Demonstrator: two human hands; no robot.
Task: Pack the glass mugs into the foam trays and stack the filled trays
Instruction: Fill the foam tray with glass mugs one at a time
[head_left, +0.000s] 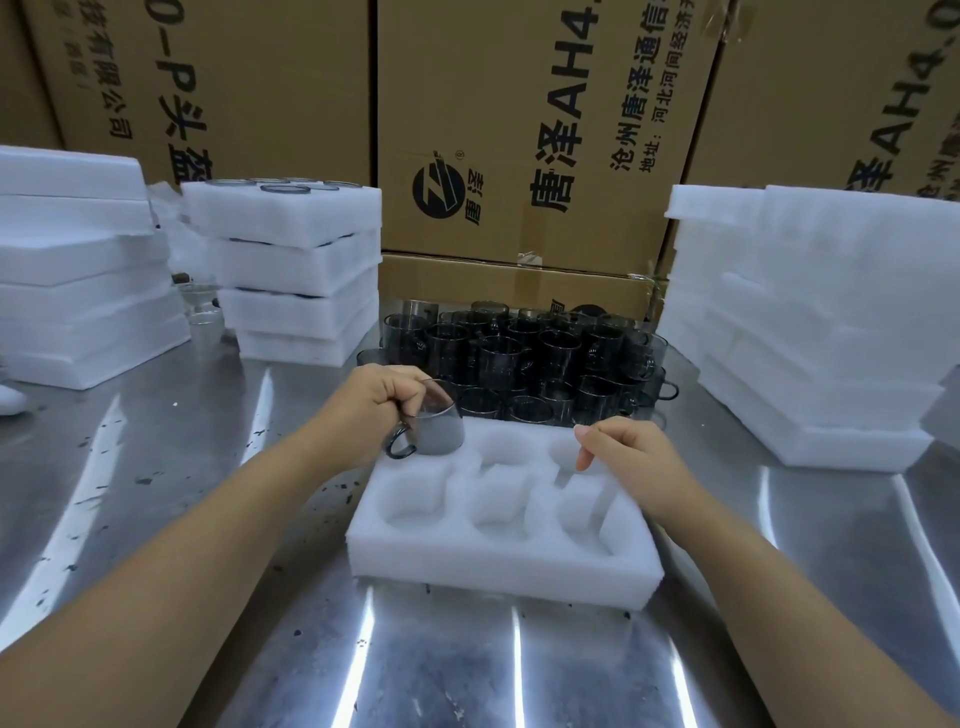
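A white foam tray (498, 564) with six round pockets lies on the steel table in front of me. No mug sits in any of its pockets. My left hand (371, 402) grips a smoky grey glass mug (439, 423) by its rim, tilted, over the tray's far left pocket, with the handle pointing left. My right hand (631, 454) hovers over the tray's far right pocket with its fingers loosely bent and holds nothing. Behind the tray stand several more grey glass mugs (524, 353) in a tight group.
A stack of filled foam trays (296, 270) stands at the back left, and another foam stack (78, 270) at the far left. A tall stack of foam trays (810, 322) rises on the right. Cardboard boxes (519, 130) wall off the back. The steel table (467, 665) reflects light.
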